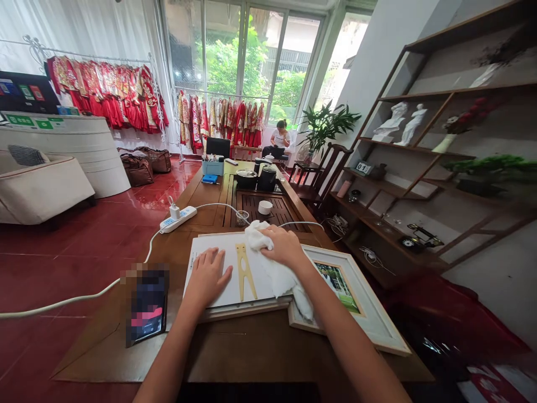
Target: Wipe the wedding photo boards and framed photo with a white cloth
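Note:
My left hand (206,275) lies flat with fingers spread on the white back of a picture frame (230,252) that rests face down on the wooden table (251,352). A gold-coloured stand piece (244,272) is fixed to that white back, between my hands. My right hand (285,245) presses a white cloth (277,274) onto the frame's back; the cloth trails toward me over the frame's edge. A second white frame (369,313) with a photo lies face up to the right, partly under the first.
A phone (147,307) stands propped at the table's left edge. A white power strip (178,219) and cable run across the table. Further back sit a tea tray with kettles (257,178) and a cup (265,207). A person sits at the far end. Shelving stands on the right.

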`<move>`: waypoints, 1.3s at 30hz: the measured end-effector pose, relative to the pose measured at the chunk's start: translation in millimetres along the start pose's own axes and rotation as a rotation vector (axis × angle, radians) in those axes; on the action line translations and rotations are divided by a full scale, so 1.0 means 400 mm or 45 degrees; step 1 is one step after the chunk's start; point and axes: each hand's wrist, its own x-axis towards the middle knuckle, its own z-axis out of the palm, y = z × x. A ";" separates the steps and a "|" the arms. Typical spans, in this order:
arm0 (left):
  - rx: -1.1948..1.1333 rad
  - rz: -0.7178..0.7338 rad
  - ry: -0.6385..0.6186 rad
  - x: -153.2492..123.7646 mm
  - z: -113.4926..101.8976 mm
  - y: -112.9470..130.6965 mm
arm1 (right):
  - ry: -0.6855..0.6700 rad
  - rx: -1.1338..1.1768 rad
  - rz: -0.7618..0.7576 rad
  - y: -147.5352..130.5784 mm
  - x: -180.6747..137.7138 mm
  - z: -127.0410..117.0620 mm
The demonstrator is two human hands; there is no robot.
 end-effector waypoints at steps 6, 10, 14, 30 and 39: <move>-0.021 -0.024 -0.009 0.000 -0.002 0.002 | 0.027 -0.027 -0.035 0.000 -0.003 0.005; -0.072 -0.069 -0.073 0.005 -0.005 -0.007 | 0.036 -0.011 -0.076 -0.003 -0.037 0.004; -0.116 -0.009 -0.187 0.019 -0.016 -0.037 | 0.008 0.031 -0.121 -0.005 -0.083 -0.004; 0.053 0.288 -0.162 0.174 -0.026 -0.107 | -0.024 0.061 -0.239 0.005 -0.160 -0.010; 0.053 0.299 -0.161 0.179 0.012 -0.117 | 0.081 0.189 -0.409 -0.061 -0.165 -0.060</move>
